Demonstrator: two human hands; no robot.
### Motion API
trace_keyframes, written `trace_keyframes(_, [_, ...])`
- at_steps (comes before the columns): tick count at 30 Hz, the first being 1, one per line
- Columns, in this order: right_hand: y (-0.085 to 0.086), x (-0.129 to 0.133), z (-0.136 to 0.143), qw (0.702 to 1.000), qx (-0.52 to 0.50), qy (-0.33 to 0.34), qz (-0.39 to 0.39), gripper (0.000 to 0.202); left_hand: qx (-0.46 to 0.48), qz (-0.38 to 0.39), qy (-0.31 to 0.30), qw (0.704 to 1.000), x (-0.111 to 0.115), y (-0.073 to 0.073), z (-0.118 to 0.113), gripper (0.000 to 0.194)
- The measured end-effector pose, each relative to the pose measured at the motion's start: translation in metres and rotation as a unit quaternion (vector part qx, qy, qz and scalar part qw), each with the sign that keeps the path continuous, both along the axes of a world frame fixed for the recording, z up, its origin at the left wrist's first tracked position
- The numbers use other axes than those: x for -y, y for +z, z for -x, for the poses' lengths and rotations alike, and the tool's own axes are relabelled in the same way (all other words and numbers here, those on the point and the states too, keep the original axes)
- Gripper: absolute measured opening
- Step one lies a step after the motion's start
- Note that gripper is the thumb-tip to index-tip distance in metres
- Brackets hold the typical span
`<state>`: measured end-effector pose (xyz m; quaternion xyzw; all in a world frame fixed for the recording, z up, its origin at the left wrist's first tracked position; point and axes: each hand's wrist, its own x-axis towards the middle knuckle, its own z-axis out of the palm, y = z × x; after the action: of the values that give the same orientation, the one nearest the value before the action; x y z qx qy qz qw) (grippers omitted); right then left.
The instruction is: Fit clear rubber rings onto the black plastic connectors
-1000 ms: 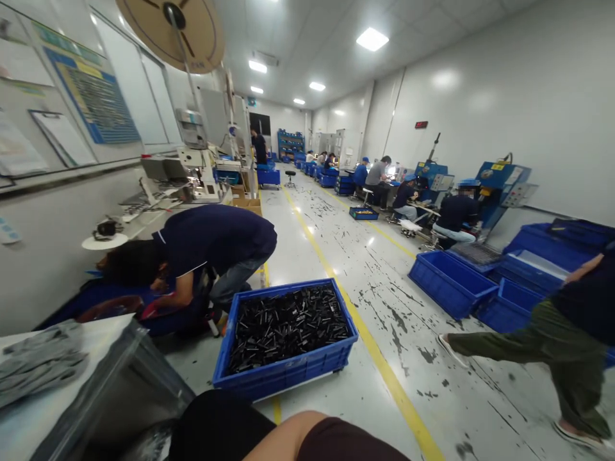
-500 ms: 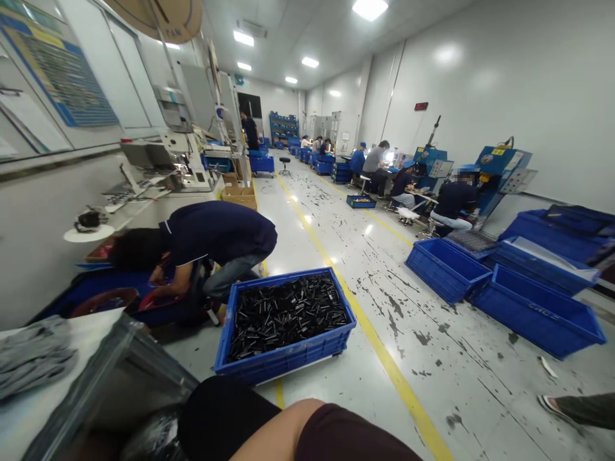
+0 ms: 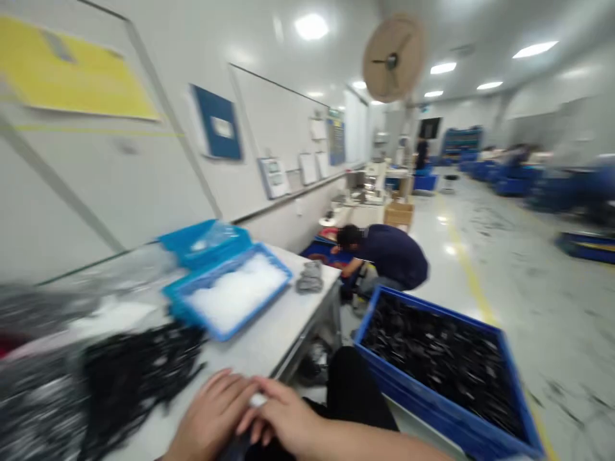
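My left hand (image 3: pixel 214 416) is at the near edge of the white worktable (image 3: pixel 259 352), its fingers bent and pressed together toward my other hand. What lies under those fingers is hidden. My right hand (image 3: pixel 286 413) meets it from the right, fingers curled, with a small white piece (image 3: pixel 258 400) showing between them. Left of the hands lies a heap of thin black parts (image 3: pixel 139 371). Farther back on the table, a blue tray (image 3: pixel 283 286) holds a pile of white small pieces (image 3: pixel 240 291). The picture is blurred by motion.
A large blue crate (image 3: pixel 432 410) of black parts stands on the floor at right. Beyond the table, a co-worker (image 3: pixel 396 256) bends low. Grey gloves (image 3: pixel 310 276) lie at the table's far corner. Clear plastic bags (image 3: pixel 38 390) cover the left side.
My view has swung left from the aisle to the worktable. Both my hands have come into view; before, only a bare part of a limb and dark clothing showed. The co-worker is still bent over.
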<state>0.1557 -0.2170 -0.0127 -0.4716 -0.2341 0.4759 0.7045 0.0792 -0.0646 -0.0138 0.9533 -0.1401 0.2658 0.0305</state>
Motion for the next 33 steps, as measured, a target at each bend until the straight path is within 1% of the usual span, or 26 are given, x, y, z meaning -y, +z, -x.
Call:
trace_keyframes(1, [0.000,-0.004,-0.001,1.000,0.006,-0.001,-0.005,0.062,0.006,-0.026,0.001,1.000,-0.002,0.005,0.005,0.031])
trace_keyframes(3, [-0.002,-0.009,-0.005,0.999,0.033,-0.010,-0.022,0.071,0.014,-0.042,0.035,0.998,0.000,0.012,0.007,0.031])
trace_keyframes(6, [-0.006,-0.011,-0.010,0.998,0.065,-0.003,-0.025,0.070,0.049,-0.033,0.065,0.996,0.008,0.020,0.001,0.028])
trace_keyframes(9, [-0.008,-0.008,-0.020,0.997,0.079,-0.020,-0.007,0.063,0.084,-0.023,0.125,0.988,0.010,0.021,-0.002,0.026])
trace_keyframes(12, [-0.001,-0.004,-0.044,0.991,0.118,-0.060,0.016,0.052,0.105,0.009,0.189,0.976,0.003,0.019,0.000,0.031])
trace_keyframes(15, [0.014,-0.007,-0.080,0.974,0.185,-0.129,0.026,0.048,0.119,0.065,0.232,0.963,-0.004,0.015,0.002,0.035])
trace_keyframes(19, [0.038,-0.025,-0.130,0.938,0.282,-0.198,0.044,0.050,0.121,0.108,0.244,0.956,-0.011,0.010,0.002,0.035])
trace_keyframes(21, [0.047,-0.036,-0.147,0.922,0.323,-0.209,0.050,0.049,0.122,0.118,0.243,0.955,-0.013,0.008,0.002,0.034])
trace_keyframes(23, [0.053,-0.046,-0.159,0.911,0.354,-0.205,0.052,0.047,0.124,0.125,0.247,0.953,-0.016,0.008,0.002,0.034])
trace_keyframes(27, [0.058,-0.063,-0.169,0.905,0.377,-0.191,0.055,0.046,0.127,0.135,0.261,0.947,-0.021,0.006,0.003,0.034])
trace_keyframes(33, [0.068,-0.082,-0.170,0.898,0.399,-0.172,0.066,0.049,0.127,0.149,0.270,0.943,-0.023,0.004,0.004,0.033])
